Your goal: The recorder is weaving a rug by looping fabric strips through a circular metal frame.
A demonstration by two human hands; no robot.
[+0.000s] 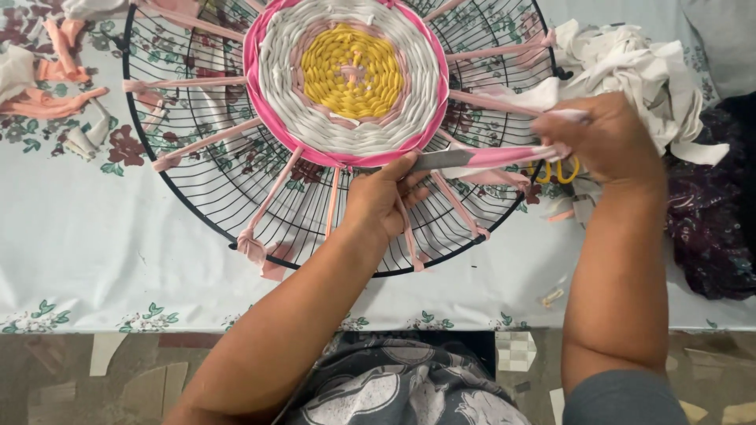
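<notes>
Below woven round (353,75), pink strip (504,156) pinched taut between left fingers (409,169), right fingers (563,149).

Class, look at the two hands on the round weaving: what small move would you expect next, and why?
Probably the right hand draws the pink strip taut and tucks it past the next pink spoke. The left hand pins that strip at the woven disc's pink edge, and the spokes beyond on the wire frame are bare.

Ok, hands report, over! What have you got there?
Left hand pinching the cloth strip at the woven circle's edge. Right hand pulling that strip tight. Yellow scissors under right hand.
</notes>
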